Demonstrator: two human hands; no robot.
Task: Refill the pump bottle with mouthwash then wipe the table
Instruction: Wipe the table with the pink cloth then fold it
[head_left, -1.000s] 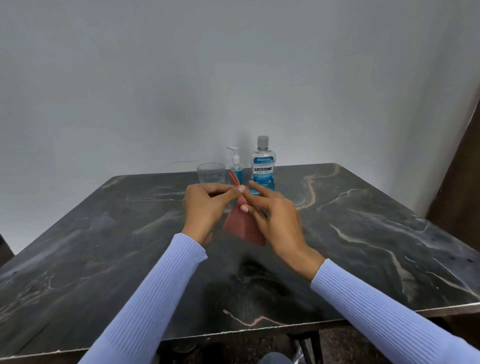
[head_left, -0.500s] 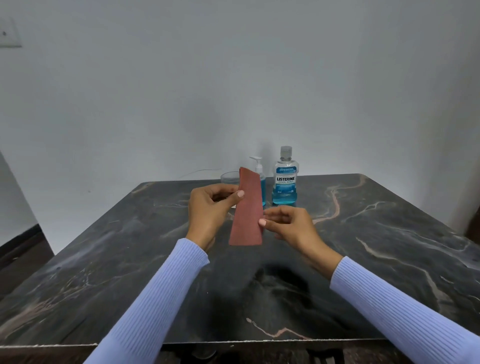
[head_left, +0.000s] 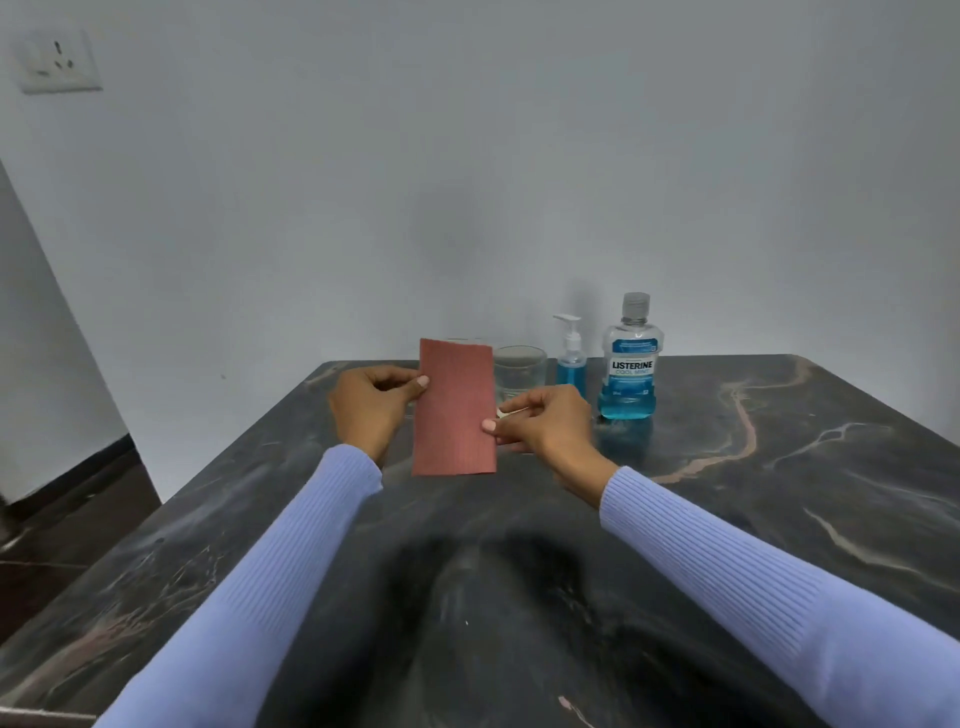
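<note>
Fingers of left hand and right hand pinching red cloth edges, upright above table.

At the centre of the frame a thin red cloth is showing a fine ribbed weave and a matt face. The table is looking like dark polished marble, glossy, with pale and pinkish veins running through it. Right of centre, the glass is appearing clear and smooth, and the pump bottle and mouthwash bottle are looking like shiny clear plastic. The sleeves in the lower frame are showing soft ribbed knit, while the wall behind is looking matt and painted
</note>
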